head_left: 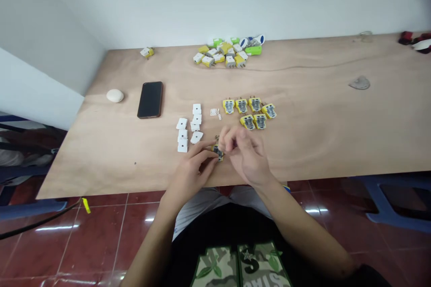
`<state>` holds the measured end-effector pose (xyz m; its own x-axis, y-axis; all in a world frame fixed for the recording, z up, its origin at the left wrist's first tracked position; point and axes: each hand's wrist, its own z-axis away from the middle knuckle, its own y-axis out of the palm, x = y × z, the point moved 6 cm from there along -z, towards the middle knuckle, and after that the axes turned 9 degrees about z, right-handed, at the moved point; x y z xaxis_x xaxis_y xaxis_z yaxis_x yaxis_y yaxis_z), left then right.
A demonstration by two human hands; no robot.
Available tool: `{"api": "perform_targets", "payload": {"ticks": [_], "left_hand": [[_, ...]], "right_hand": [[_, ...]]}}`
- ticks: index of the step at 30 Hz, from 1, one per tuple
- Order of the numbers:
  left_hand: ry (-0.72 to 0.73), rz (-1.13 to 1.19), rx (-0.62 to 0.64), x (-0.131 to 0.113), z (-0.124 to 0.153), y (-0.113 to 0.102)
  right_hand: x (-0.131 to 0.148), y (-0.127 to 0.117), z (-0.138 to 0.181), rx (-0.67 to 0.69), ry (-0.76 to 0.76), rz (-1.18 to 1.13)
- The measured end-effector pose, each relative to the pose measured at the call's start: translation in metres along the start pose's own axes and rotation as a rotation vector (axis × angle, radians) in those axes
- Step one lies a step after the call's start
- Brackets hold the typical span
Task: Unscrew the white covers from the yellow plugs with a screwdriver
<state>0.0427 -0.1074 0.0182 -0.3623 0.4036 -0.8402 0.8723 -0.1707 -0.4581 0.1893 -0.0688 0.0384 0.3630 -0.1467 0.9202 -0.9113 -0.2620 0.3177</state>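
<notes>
My left hand (195,168) pinches a small yellow plug body (218,151) near the front edge of the wooden table (319,121). My right hand (244,152) is curled over the same piece from the right, its fingertips blurred by motion. Just beyond the hands lie several open yellow plug bodies (251,111) in two rows. To their left lie several white plug covers (189,131) and tiny white parts (214,112).
A pile of assembled yellow, white and green plugs (229,52) sits at the table's back. A black phone (150,99) and a white oval object (115,95) lie on the left. One lone plug (147,52) sits far left. Red floor tiles lie below.
</notes>
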Motion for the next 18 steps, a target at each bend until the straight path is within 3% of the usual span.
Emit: {"api": "perform_targets", "payload": {"ticks": [3,6,11,18], "left_hand": [[0.007,-0.016,-0.007,0.001,0.001,0.000],[0.003,-0.013,-0.018,0.002,0.002,0.000],[0.034,0.006,-0.022,-0.001,0.000,0.000],[-0.008,0.001,-0.014,0.000,0.000,0.000]], "right_hand": [[-0.004,-0.003,0.002,0.025,0.023,0.082],[-0.004,-0.003,0.004,0.064,0.063,-0.002],[0.005,0.006,0.008,0.232,0.000,0.074],[0.002,0.000,0.006,0.180,0.017,0.027]]}}
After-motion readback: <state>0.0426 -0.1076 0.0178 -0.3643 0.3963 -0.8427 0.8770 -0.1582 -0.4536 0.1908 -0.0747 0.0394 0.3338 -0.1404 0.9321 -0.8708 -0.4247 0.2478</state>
